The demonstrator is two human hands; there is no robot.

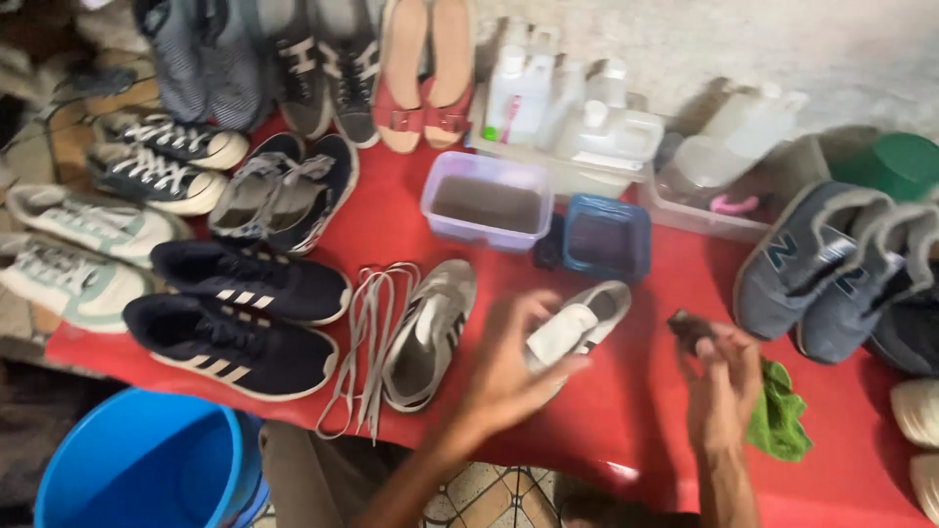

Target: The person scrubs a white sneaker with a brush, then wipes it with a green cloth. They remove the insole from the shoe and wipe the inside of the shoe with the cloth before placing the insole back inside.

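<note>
My left hand (514, 367) grips the heel end of a white sneaker (577, 328) lying on the red surface (626, 391), fingers (533, 313) curled around it, thumb underneath. My right hand (724, 376) is closed on a small dark object (690, 328), looks like a brush or sponge, blurred, can't tell which. Green rag (780, 411) just beside the right wrist, on the surface. Matching grey-and-white sneaker (430, 332) sits left of the held one, its pulled-out laces (367, 342) next to it. Behind: clear tub of murky water (486, 200), blue container (606, 237), white bottles (558, 98). Rows of other shoes at far left and right, blue bucket (147, 464) below the surface edge.

Step in hand, my read: cleaning the white sneaker, shoe steadied, tool ready but apart from it. Next move likely needs the right hand brought across to the shoe with the left holding firm so it won't slide.
</note>
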